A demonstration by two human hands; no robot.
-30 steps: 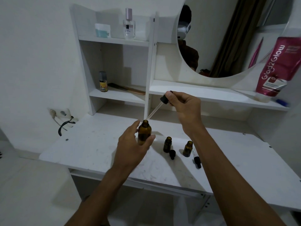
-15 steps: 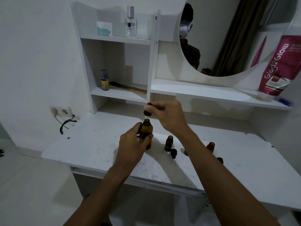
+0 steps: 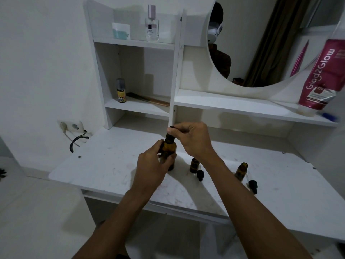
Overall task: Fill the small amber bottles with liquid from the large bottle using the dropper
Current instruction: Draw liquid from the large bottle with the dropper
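The large amber bottle (image 3: 169,150) stands upright on the white table (image 3: 104,169), and my left hand (image 3: 153,165) is wrapped around its body. My right hand (image 3: 190,139) pinches the black bulb of the dropper (image 3: 170,134), which sits in the bottle's neck; its glass tube is hidden inside. Two small amber bottles stand open to the right: one (image 3: 194,165) just behind my right forearm, the other (image 3: 241,171) farther right. A black dropper cap (image 3: 200,175) lies beside the first and another black dropper cap (image 3: 253,185) beside the second.
White shelves rise behind the table, holding a perfume bottle (image 3: 152,25), a small yellow-labelled bottle (image 3: 121,90), a comb (image 3: 149,99) and a pink tube (image 3: 323,75). A round mirror (image 3: 261,43) hangs at the back. A wall socket with a black cable (image 3: 74,135) is at the left.
My right hand has come down with the dropper from above the large bottle, and the dropper now sits in its neck. My left hand has kept hold of the bottle.
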